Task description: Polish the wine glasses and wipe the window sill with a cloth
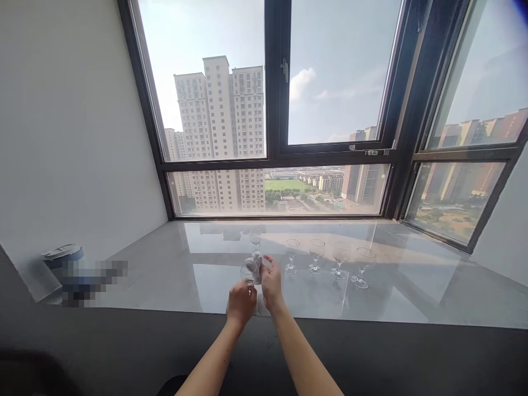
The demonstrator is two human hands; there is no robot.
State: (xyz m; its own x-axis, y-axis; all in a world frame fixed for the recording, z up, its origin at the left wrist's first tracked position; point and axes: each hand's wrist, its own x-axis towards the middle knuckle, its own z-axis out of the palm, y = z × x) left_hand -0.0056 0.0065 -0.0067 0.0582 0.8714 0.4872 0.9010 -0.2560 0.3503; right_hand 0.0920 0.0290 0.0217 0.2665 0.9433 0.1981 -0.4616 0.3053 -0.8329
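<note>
Low over the glossy sill, my left hand (241, 301) is closed around the lower part of a clear stemmed glass (246, 270). My right hand (271, 280) presses a crumpled pale grey cloth (258, 268) to the side of that glass, its fingers curled about the cloth. Just behind my hands stands another stemmed glass (255, 238), upright. To the right, several more stemmed glasses stand upright in a row, the nearest to my hand being one small glass (292, 256) and the farthest another glass (362, 267).
The grey tiled window sill (165, 286) ends at a front edge just below my hands. On the left, by the wall, lie a round container (62, 254) and a blurred-out object (88, 283). Dark-framed windows (274, 162) rise behind the sill.
</note>
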